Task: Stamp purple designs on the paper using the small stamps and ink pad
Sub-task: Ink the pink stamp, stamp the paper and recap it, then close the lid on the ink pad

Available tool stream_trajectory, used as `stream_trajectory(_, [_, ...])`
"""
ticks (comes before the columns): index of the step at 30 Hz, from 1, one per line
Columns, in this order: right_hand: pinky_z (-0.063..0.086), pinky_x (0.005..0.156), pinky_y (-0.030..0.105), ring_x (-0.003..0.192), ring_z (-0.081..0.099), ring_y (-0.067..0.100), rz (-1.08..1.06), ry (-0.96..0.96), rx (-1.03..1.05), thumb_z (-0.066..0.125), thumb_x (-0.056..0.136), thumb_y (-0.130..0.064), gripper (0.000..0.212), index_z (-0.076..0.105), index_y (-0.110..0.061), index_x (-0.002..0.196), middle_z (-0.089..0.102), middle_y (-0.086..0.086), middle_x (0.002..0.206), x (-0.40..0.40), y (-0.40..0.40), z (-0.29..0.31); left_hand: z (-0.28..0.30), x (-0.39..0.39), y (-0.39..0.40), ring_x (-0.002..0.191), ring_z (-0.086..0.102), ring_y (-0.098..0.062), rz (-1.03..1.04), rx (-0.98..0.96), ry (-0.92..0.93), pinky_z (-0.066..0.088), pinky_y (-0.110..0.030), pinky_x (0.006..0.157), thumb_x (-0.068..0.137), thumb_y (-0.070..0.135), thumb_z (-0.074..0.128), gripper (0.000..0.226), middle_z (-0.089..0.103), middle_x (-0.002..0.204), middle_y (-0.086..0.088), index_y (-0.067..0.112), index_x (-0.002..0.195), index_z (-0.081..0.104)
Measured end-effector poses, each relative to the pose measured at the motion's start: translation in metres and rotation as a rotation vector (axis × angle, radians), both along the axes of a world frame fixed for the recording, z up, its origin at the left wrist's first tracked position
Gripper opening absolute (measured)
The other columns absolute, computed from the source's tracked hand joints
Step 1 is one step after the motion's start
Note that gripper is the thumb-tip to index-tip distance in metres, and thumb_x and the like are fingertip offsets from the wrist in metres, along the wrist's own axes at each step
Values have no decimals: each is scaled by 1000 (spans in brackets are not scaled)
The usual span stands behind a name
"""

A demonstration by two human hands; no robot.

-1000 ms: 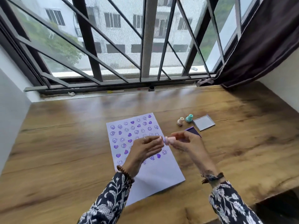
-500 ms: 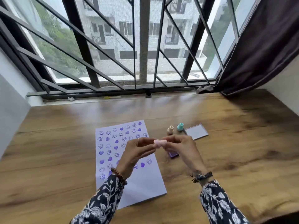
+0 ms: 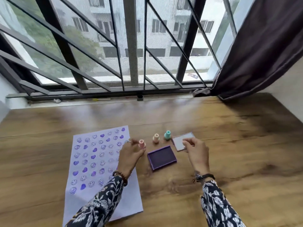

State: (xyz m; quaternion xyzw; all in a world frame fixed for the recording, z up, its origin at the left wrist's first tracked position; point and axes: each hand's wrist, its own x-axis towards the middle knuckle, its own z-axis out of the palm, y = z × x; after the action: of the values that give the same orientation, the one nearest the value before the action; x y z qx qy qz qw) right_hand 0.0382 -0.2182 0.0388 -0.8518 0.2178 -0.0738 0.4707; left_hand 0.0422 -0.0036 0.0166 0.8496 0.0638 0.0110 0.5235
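Note:
A lilac paper (image 3: 91, 161) covered with purple smileys and hearts lies on the wooden table. My left hand (image 3: 131, 155) is over the paper's right edge, its fingertips shut on an upright pink stamp (image 3: 142, 143). The open purple ink pad (image 3: 162, 157) sits just right of that hand. A beige stamp (image 3: 156, 138) and a teal stamp (image 3: 167, 135) stand behind the pad. My right hand (image 3: 196, 153) is to the right of the pad, thumb and fingers pinched on the near edge of the flat ink pad lid (image 3: 180, 141).
The wooden table (image 3: 237, 161) runs to a barred window (image 3: 131, 63) at the back. A dark curtain (image 3: 262, 54) hangs at the right and touches the table's far right corner. White walls close both sides.
Both hands held the pink stamp together above the paper. They have parted: the left keeps the stamp beside the paper, the right has gone to the lid. The view tilted up.

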Motion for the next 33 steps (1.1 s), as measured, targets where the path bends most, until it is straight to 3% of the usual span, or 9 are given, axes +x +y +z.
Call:
stream_trajectory(3, [46,79,33,90,62,29,-144,26,-128,60,85,-13,12,69,-8,91,71,15,100,3,-22,-16,-14,8,-6,106,51,-31,31,217,-18,37,-39,94,67,14,79,29,64,102,-16,7,90,63])
stream_trajectory(6, [44,80,36,97,58,33,-209,62,-182,59,86,-16,14,63,-8,97,63,14,110,7,-34,-24,-22,10,-11,115,48,-36,54,303,-9,33,-46,102,66,14,79,32,61,116,-20,2,93,65])
stream_trajectory(12, [46,82,40,98,58,37,-201,152,-258,56,86,-13,15,68,-6,91,61,18,110,17,-41,-29,-23,-2,-14,114,47,-30,122,204,-50,29,-34,98,68,16,79,47,58,114,-14,7,108,57])
stream_trajectory(15, [47,82,41,98,58,39,-213,148,-253,53,85,-12,16,67,-5,90,64,22,107,18,-41,-26,-26,-24,-13,110,46,-26,193,208,-105,31,-35,93,70,21,78,46,56,112,-8,15,109,54])
stream_trajectory(19, [40,65,34,83,61,40,-254,-37,-250,53,86,-13,9,59,-7,88,70,23,89,10,-35,-11,-29,-45,-14,102,48,-24,101,290,-137,32,-35,86,66,31,80,47,56,105,-2,21,106,56])
stream_trajectory(23, [46,49,31,60,64,34,-88,-359,-500,65,81,-7,8,56,-8,82,68,16,74,-11,-12,13,-34,-51,-16,100,52,-28,-91,477,-100,35,-40,85,57,50,79,69,58,105,-6,21,116,56])
stream_trajectory(26, [45,39,27,55,63,28,86,-421,-739,69,78,-12,11,59,-12,78,64,7,70,-35,16,16,-37,-49,-16,106,48,-26,-152,570,-56,33,-40,88,61,58,71,83,54,111,-3,29,133,40])
stream_trajectory(29, [49,45,29,59,61,21,282,-387,-866,62,82,-14,7,59,-16,76,62,2,69,-62,48,-3,-38,-42,-16,113,42,-21,-177,560,-25,25,-35,89,68,60,63,83,47,117,0,33,139,27])
stream_trajectory(33, [54,60,23,70,63,13,434,-311,-732,76,73,-14,22,61,-18,89,65,-3,80,-83,73,-25,-39,-35,-14,112,41,-21,-204,492,-32,20,-33,84,70,55,63,72,48,118,0,33,133,36])
